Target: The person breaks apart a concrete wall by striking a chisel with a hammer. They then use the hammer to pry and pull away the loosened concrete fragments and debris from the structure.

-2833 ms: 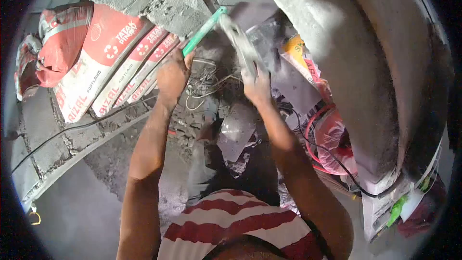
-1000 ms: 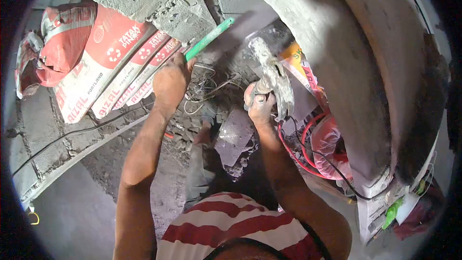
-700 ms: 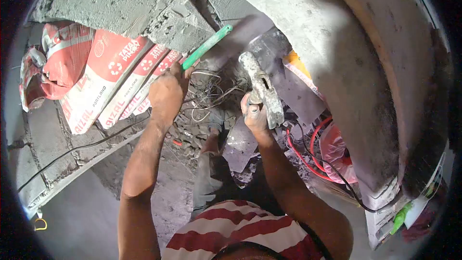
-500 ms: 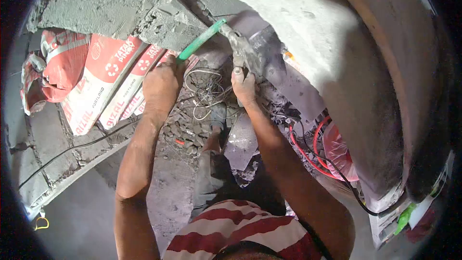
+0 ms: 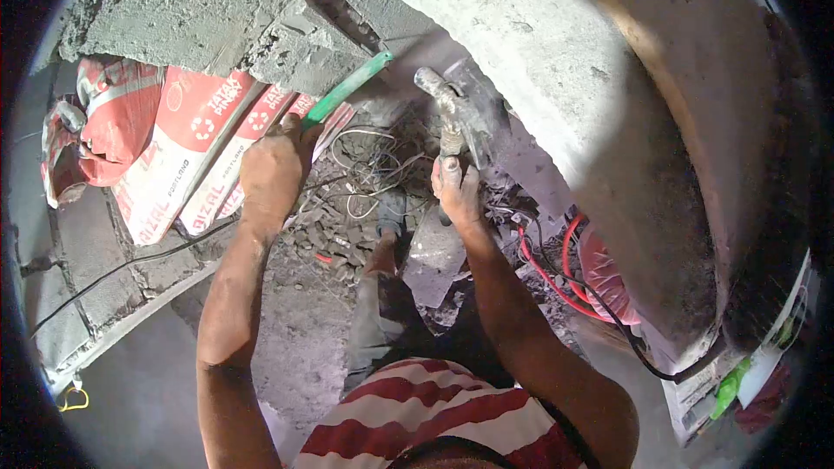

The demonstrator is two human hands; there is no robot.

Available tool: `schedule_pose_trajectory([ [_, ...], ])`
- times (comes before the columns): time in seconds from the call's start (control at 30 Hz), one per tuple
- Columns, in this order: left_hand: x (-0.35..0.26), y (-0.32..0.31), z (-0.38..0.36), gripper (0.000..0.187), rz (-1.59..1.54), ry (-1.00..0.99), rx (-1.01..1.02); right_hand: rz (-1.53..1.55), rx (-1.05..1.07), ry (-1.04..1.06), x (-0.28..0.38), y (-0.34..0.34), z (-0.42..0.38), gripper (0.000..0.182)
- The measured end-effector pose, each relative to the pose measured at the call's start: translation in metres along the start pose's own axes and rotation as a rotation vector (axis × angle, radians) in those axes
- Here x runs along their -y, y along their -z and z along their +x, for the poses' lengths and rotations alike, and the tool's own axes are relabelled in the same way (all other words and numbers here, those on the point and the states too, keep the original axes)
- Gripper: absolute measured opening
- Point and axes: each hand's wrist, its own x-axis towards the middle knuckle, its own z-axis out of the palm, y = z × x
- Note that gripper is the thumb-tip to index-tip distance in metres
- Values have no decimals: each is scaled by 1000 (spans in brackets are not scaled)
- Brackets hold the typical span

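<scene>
- Left hand [image 5: 271, 167] wrapped tight around the lower end of the green chisel [image 5: 347, 89], fingers closed on it; tip still set against the broken edge of the concrete wall [image 5: 556, 43], under the rough grey block [image 5: 217, 13].
- Right hand [image 5: 456, 191] clenched on the handle of the hammer [image 5: 452, 117], fingers fully closed around it.
- Half a second ago, hammer head right at the chisel's upper end; now pulled back and apart from it, head raised just to the right of the chisel tip.
- Reads as the rebound between blows: one strike landed, chisel kept in the same place, chipping probably not finished.
- Loose wires [image 5: 369, 165] and rubble on the floor between the hands; cement sacks [image 5: 187, 143] stacked just left of the left hand; red cable [image 5: 556, 274] further right.
</scene>
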Motion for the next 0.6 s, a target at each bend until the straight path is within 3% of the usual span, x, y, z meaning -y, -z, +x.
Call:
schedule_pose_trajectory([
  [0.07,5,-10,-1,35,-4,16,-3,57,40,-23,6,2,-1,48],
  [0.13,9,-23,-5,35,-10,32,3,-95,-138,219,22,-8,-3,50],
  [0.17,13,-29,-7,35,-20,24,-33,-304,-126,389,11,1,0,41],
  [0.2,17,-34,-8,36,-28,15,-70,-304,-124,388,7,1,-2,41],
  [0.27,24,-43,-8,36,-33,6,-95,-566,-142,604,0,3,-6,31],
  [0.33,28,-52,-8,36,-39,1,-119,-590,-74,571,17,6,-5,26],
  [0.4,32,-59,-6,37,-54,-8,-139,-579,43,625,34,3,-3,45],
  [0.47,30,-62,-8,37,-43,11,-129,-629,97,561,9,6,3,47],
  [0.53,27,-65,-8,38,-33,28,-116,-236,39,305,-27,0,15,42],
  [0.57,26,-65,-8,37,-51,43,-108,-217,59,43,-59,4,32,37],
  [0.6,25,-66,-10,37,-69,60,-97,-338,57,379,-35,-5,36,36],
])
